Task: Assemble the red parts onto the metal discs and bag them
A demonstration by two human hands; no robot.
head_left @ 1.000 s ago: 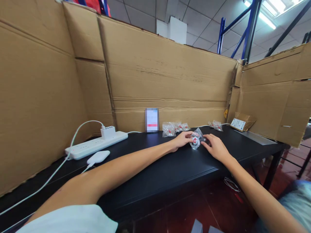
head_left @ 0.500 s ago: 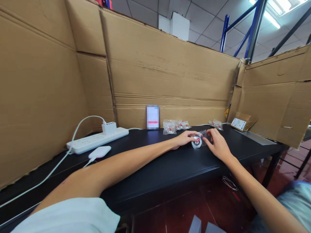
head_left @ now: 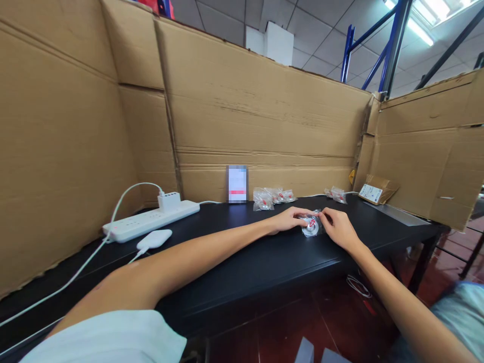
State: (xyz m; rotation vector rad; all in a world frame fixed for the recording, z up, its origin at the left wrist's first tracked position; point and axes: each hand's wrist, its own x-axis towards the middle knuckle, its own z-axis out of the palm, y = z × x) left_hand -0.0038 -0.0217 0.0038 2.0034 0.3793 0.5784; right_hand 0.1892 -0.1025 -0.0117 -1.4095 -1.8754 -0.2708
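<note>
Between my hands, low over the black table (head_left: 242, 257), is a small clear plastic bag (head_left: 311, 227) holding a round white item with a red mark. My left hand (head_left: 289, 220) grips the bag's left side with thumb and fingers. On the other side, my right hand (head_left: 336, 225) pinches its upper right edge, fingertips together. The fingertips of both hands almost meet at the top of the bag. What exactly the white item is cannot be made out.
Behind my left hand lie several similar clear bags (head_left: 264, 198), with more bags (head_left: 336, 194) farther right. A phone-like screen (head_left: 237, 184) leans on the cardboard wall (head_left: 264, 116). A power strip (head_left: 151, 220) and white charger (head_left: 155, 239) sit left; a brown package (head_left: 378, 190) is at right.
The bag has shifted slightly right and down. My right hand's fingers have closed from a loose, spread pose into a pinch on its upper edge. My left hand moved slightly right with it.
</note>
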